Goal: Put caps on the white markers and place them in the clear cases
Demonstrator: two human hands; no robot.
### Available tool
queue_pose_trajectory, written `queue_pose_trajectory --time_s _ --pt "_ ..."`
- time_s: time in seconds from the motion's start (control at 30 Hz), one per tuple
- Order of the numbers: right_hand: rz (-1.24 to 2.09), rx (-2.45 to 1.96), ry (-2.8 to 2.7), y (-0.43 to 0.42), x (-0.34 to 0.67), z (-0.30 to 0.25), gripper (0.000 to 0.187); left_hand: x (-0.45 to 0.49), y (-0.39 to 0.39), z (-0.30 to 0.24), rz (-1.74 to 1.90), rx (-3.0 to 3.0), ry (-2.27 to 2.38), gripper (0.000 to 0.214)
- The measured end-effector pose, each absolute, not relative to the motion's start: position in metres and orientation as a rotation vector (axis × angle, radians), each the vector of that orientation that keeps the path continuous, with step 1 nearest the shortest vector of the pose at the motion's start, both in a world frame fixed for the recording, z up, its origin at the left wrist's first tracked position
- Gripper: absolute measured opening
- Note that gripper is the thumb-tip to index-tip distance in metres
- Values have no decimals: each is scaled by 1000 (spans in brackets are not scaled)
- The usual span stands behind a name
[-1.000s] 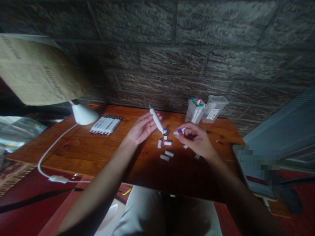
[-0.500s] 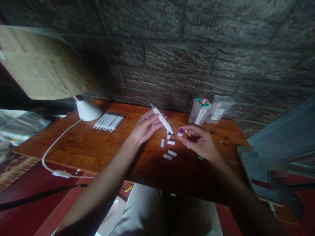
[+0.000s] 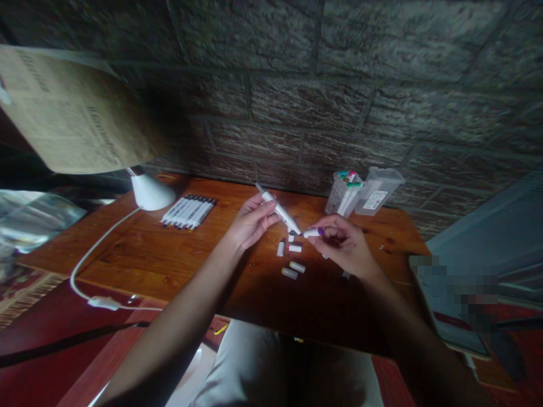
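My left hand [image 3: 254, 220] is closed around a white marker [image 3: 280, 211], which slants down to the right with both tips uncapped. Between thumb and fingers, my right hand [image 3: 341, 240] pinches a white marker cap [image 3: 313, 232] with a purple end. The cap's mouth points left at the marker's dark lower tip; whether they touch I cannot tell. Below the marker, several loose caps lie on the wooden table, among them a red-edged cap [image 3: 294, 248] and a yellow-ended cap [image 3: 297, 266].
A row of capped markers [image 3: 189, 211] lies at the left, near a white lamp base [image 3: 151, 192]. At the back right stand a clear holder with markers [image 3: 343, 195] and another clear container [image 3: 379, 191]. A tablet-like device [image 3: 458, 328] rests at the right edge.
My right hand has turned the purple-ended cap so its mouth faces the marker, close to the lower tip. The left hand's marker has tipped and shifted slightly downward.
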State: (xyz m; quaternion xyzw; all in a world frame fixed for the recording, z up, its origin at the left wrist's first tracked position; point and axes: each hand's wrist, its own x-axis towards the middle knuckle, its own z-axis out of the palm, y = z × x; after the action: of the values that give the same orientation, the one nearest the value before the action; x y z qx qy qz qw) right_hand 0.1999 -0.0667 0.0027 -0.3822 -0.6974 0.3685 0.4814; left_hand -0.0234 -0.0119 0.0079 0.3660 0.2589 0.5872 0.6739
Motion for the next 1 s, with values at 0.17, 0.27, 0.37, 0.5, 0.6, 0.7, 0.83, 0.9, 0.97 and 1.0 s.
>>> queue_pose_trajectory --time_s 0.17,0.27,0.37,0.5,0.6,0.7,0.83,0.9,0.97,1.0 --pt "858 -968 -1684 -60 206 1 23 -23 -13 7 1298 890 516 30" --pt "769 -1029 -1667 -53 212 -3 24 -24 -14 5 1292 902 506 34" --pt "692 -1060 -1613 -47 215 -6 22 -24 -15 4 1296 928 510 34" --pt "698 -1043 -1597 -46 213 -7 21 -22 -17 3 1273 999 557 33" --pt "765 -1021 -1593 -49 209 -5 22 -20 -18 2 1240 1055 589 31" --pt "841 -996 -1593 -52 206 -2 24 -19 -18 0 1235 1110 619 29" --pt "875 -952 -1563 -56 203 4 22 -18 -21 -2 1128 1274 721 24" --pt "896 -918 -1536 -58 203 7 21 -18 -23 -1 1064 1325 747 22" --pt "932 -895 -1534 -59 204 10 22 -17 -25 0 1003 1341 737 22" --pt "944 -891 -1543 -60 204 11 22 -16 -27 0 975 1347 726 22"
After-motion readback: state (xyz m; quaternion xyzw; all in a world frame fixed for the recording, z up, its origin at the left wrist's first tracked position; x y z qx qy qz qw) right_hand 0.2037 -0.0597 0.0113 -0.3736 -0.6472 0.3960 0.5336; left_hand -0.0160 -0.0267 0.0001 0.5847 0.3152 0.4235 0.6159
